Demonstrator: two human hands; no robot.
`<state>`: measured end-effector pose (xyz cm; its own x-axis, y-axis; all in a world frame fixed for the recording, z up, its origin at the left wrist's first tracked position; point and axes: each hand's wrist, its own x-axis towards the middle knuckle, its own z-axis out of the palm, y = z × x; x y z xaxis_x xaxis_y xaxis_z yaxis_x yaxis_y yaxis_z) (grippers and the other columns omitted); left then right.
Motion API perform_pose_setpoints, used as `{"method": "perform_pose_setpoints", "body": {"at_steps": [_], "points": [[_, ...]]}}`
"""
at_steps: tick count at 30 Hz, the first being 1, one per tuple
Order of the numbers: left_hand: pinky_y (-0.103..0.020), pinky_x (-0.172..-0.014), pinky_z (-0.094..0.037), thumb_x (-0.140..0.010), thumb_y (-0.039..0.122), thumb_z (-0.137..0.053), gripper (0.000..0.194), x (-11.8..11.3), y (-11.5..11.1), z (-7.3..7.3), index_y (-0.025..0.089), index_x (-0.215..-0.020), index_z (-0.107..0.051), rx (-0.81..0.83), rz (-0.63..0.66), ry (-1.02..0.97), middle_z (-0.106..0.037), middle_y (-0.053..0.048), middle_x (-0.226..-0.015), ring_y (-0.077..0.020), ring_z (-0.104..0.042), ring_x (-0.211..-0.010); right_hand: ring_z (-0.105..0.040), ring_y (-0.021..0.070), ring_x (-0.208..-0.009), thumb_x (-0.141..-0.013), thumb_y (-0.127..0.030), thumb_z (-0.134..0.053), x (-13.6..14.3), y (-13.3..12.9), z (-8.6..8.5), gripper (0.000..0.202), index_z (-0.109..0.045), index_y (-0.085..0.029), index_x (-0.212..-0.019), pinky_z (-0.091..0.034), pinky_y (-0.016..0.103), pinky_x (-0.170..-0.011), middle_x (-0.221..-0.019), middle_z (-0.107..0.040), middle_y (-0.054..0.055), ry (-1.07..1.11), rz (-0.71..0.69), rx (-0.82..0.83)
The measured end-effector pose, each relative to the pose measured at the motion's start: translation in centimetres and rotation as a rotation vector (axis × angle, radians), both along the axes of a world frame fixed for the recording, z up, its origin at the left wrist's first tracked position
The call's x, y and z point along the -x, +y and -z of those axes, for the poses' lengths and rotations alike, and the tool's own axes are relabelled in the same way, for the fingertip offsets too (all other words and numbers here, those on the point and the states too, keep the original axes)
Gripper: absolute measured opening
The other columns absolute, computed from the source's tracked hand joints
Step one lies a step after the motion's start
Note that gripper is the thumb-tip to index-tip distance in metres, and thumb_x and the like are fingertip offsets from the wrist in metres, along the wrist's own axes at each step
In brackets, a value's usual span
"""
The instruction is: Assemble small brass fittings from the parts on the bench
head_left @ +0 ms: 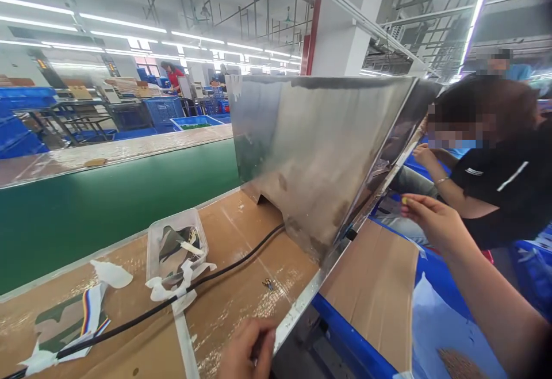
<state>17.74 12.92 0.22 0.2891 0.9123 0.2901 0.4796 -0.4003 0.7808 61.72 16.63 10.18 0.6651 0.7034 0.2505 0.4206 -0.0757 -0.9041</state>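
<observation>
My right hand point(435, 224) is stretched out past the table's edge on the right. Its thumb and forefinger pinch a small yellowish piece point(404, 200), too small to name. At the bottom, my left hand point(246, 349) is beside the metal-trimmed edge of the brown work table point(233, 304). Its fingers are curled in, and whatever they may hold is hidden. Up from this hand, a tiny dark and brassy item point(268, 284) lies on the tabletop. A large sheet-metal box point(314, 154) stands on the table, between my two hands and the far side.
A clear plastic tub point(176, 247) holds camouflage cloth scraps. A black cable point(233, 264) runs across the table into the metal box. Beyond lies a green conveyor belt point(129, 189). At right are cardboard point(375, 281), a blue bin point(345, 333) and a seated co-worker point(513, 189).
</observation>
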Motion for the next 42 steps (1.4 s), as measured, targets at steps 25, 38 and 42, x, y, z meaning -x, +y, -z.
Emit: {"method": "perform_pose_setpoints", "body": {"at_steps": [25,38,42], "points": [[-0.044,-0.079,-0.046,-0.078,0.023,-0.055,0.013,-1.5,4.8,-2.1,0.022,-0.082,-0.067,0.129,-0.039,0.014,-0.066,-0.006,-0.081,-0.0271,-0.061,-0.083,-0.067,0.0147,-0.070,-0.067,-0.046,-0.083,26.1,-3.4,7.8,0.045,-0.068,-0.014,-0.094,-0.053,0.026,-0.066,-0.077,-0.069,0.004,0.851,-0.764,0.158],[-0.035,-0.073,-0.060,-0.072,0.050,-0.071,0.042,7.0,0.0,-1.0,0.015,-0.092,-0.066,0.534,-0.220,-0.384,-0.072,-0.006,-0.079,-0.0222,-0.072,-0.073,-0.067,0.0133,-0.061,-0.060,-0.045,-0.086,32.3,-3.1,9.0,0.049,-0.065,-0.011,-0.089,-0.053,0.023,-0.059,-0.067,-0.068,0.001,0.973,-0.861,0.248],[-0.032,-0.076,-0.059,-0.061,0.047,-0.081,0.044,7.4,-1.6,-1.4,0.015,-0.089,-0.069,0.642,-0.341,-0.623,-0.073,-0.005,-0.080,-0.0216,-0.072,-0.076,-0.067,0.0129,-0.061,-0.061,-0.045,-0.085,33.8,-3.2,9.4,0.049,-0.066,-0.010,-0.090,-0.053,0.023,-0.059,-0.066,-0.069,0.002,0.965,-0.890,0.285]]}}
